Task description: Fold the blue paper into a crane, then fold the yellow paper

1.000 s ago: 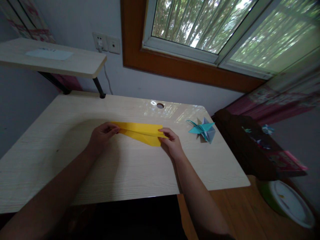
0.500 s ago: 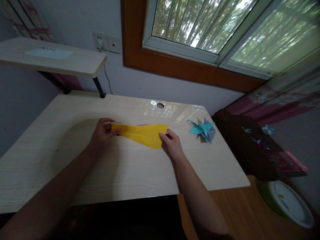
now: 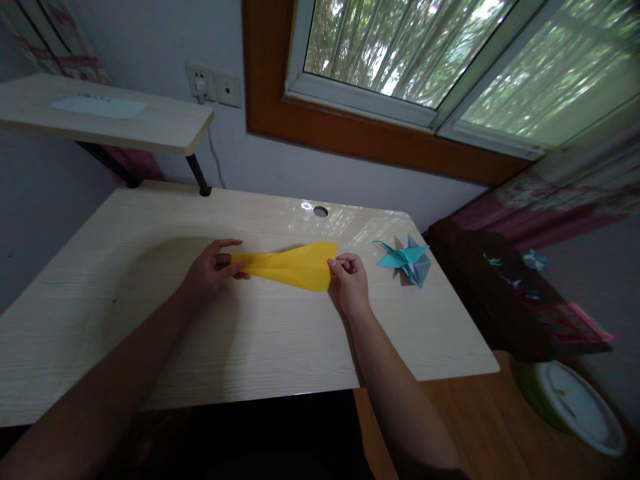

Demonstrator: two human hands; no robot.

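Observation:
A long folded yellow paper (image 3: 293,267) is held just above the light wooden desk (image 3: 250,333), with its narrow tip to the left and its wide end to the right. My left hand (image 3: 213,270) pinches the narrow tip. My right hand (image 3: 350,283) grips the wide end, fingers curled over its edge. The paper is tilted up on its side.
A blue folded paper figure (image 3: 407,259) lies on the desk right of my right hand. A cable hole (image 3: 320,211) sits near the desk's back edge. A raised shelf (image 3: 100,120) stands at the back left. A dark cabinet (image 3: 495,293) and a green-rimmed bin (image 3: 575,407) are to the right.
The yellow paper has been lifted from flat on the desk and turned up on edge. Both hands shifted slightly right and regripped its ends.

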